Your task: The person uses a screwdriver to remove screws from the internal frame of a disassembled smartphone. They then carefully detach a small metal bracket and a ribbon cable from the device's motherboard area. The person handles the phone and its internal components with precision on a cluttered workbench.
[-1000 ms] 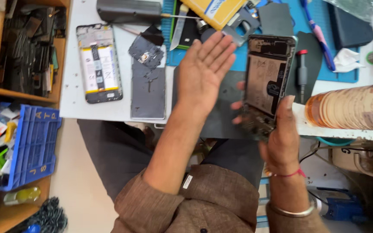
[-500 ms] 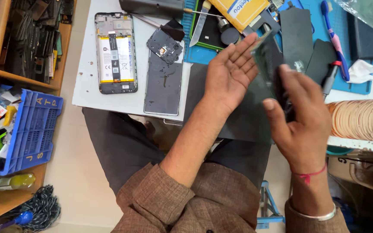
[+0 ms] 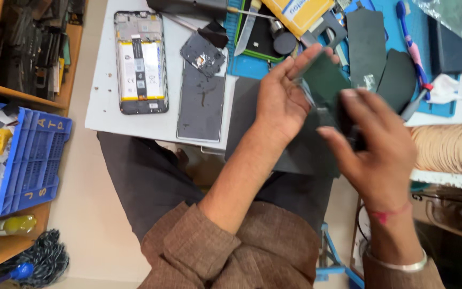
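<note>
My right hand (image 3: 375,147), blurred by motion, grips a dark phone body (image 3: 324,85) at its lower end and holds it above the table's front edge. My left hand (image 3: 282,101) is beside it with the palm turned toward the phone. Its fingers are spread and rest along the phone's left edge and back without closing on it. How much of the phone my right hand covers cannot be made out. A dark grey mat (image 3: 247,120) lies under both hands.
On the white table (image 3: 102,107) lie an opened phone with its battery showing (image 3: 140,61), a dark back panel (image 3: 201,104) and a small dark cover (image 3: 204,53). A blue work mat (image 3: 386,10) carries a blade (image 3: 246,33), dark pads and a toothbrush (image 3: 413,45). A blue crate (image 3: 33,155) stands at the left.
My right hand has brought the phone body down and left against my left hand, and now moves fast enough to blur. The view has shifted, so the table sits further right.
</note>
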